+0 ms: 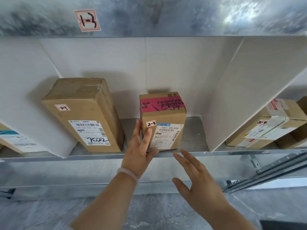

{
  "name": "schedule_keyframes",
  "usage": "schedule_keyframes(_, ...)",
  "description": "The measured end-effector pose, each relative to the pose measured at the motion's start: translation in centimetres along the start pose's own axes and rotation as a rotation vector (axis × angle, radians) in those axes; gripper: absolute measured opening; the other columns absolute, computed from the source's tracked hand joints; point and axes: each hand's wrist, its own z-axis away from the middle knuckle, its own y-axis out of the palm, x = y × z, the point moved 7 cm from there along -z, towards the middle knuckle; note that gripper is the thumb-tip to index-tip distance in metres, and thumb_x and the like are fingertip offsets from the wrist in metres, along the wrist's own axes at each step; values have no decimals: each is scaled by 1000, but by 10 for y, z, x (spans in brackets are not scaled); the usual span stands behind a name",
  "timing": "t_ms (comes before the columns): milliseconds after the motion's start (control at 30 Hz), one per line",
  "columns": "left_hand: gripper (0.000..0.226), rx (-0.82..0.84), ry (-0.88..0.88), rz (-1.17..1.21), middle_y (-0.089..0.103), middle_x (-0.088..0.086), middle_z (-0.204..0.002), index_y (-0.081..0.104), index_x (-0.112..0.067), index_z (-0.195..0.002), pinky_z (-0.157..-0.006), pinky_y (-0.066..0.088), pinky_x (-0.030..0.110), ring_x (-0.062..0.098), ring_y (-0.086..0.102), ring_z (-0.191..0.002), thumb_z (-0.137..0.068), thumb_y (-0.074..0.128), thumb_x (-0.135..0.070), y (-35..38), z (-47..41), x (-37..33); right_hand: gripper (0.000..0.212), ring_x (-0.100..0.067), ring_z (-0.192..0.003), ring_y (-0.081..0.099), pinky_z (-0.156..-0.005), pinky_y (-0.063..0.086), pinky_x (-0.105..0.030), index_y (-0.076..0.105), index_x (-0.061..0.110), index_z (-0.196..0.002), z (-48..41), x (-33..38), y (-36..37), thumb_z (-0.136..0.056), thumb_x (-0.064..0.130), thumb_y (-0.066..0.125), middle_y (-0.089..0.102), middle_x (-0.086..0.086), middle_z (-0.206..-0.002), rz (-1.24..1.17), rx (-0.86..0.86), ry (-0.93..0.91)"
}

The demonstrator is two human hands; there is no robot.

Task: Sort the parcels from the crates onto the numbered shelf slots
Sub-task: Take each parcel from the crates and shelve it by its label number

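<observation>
A small brown parcel [163, 121] with red tape and a "2-3" sticker stands upright on the metal shelf [194, 138] in the middle slot. My left hand [141, 146] lies against its left front corner, fingers straight along the side, thumb on the front face. Below and to the right of the parcel, my right hand [197, 183] hovers with fingers spread, apart from it and holding nothing. A taller brown parcel [84, 113], also marked "2-3", stands in the same slot to the left.
White dividers [232, 97] wall the slot on both sides. The right slot holds a parcel marked "2-4" [269, 128]. Another parcel [15, 140] shows in the left slot. The upper shelf edge carries a "1-3" label [87, 20].
</observation>
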Motion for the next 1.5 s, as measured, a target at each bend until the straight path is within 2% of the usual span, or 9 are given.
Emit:
schedule_keyframes(267,79,22,-64,-148,14,14,-162,9,-34,-156,-105,42,47,33,32,-142,-93,56,-48,-38,26,-16,64,-5,-145,15,-116,28,-33,4,60,-142,4,23,4,-89,64,40,0,28,-157,68,59,-17)
schedule_keyframes(467,63,-6,-183,-331,45,10,-149,37,-25,-146,-99,44,41,27,45,-132,-93,55,-52,-123,76,-27,67,-9,-145,17,-110,10,-21,9,50,-147,1,85,20,-92,59,44,9,19,-159,139,110,-175)
schedule_keyframes(567,58,-45,-213,-391,55,9,-140,46,-23,-138,-95,52,48,29,53,-127,-90,62,-51,-186,112,-30,69,-12,-147,12,-114,7,-25,8,47,-149,4,144,39,-91,61,44,8,15,-161,168,177,-317)
schedule_keyframes(733,55,-108,-312,-583,57,8,-139,60,-18,-133,-98,49,49,32,53,-127,-87,60,-48,-303,196,-37,73,-10,-148,-1,-108,-8,-26,-4,52,-145,32,265,82,-91,63,43,-4,18,-161,157,271,-543)
schedule_keyframes(833,56,-155,-405,-694,58,10,-137,61,-18,-132,-93,51,50,33,56,-124,-84,62,-47,-371,258,-49,73,-10,-146,-1,-107,-11,-23,3,49,-148,68,344,107,-91,59,48,-2,16,-161,131,289,-684)
schedule_keyframes(933,59,-183,-519,-795,57,11,-137,59,-19,-134,-94,51,51,34,57,-122,-83,61,-49,-439,331,-67,74,-13,-145,6,-113,-3,-22,12,42,-151,121,424,138,-89,56,50,7,8,-161,113,316,-835)
schedule_keyframes(1067,68,-226,-734,-923,53,12,-142,57,-20,-138,-97,48,56,36,53,-127,-78,73,-48,-530,437,-101,78,-18,-146,18,-119,16,-35,17,38,-152,206,525,179,-86,54,55,18,2,-160,65,356,-1046)
schedule_keyframes(1167,75,-252,-854,-994,54,14,-141,57,-20,-138,-96,48,57,38,54,-126,-72,83,-45,-589,508,-131,78,-15,-147,13,-120,12,-34,12,39,-152,265,594,203,-88,56,53,14,5,-161,29,364,-1177)
schedule_keyframes(1500,75,-470,-1264,-1139,51,4,-146,51,-27,-143,-106,42,53,30,48,-134,-77,76,-52,-709,710,-217,74,-15,-146,17,-116,9,-28,23,35,-151,446,762,272,-87,53,57,22,5,-159,-96,506,-1553)
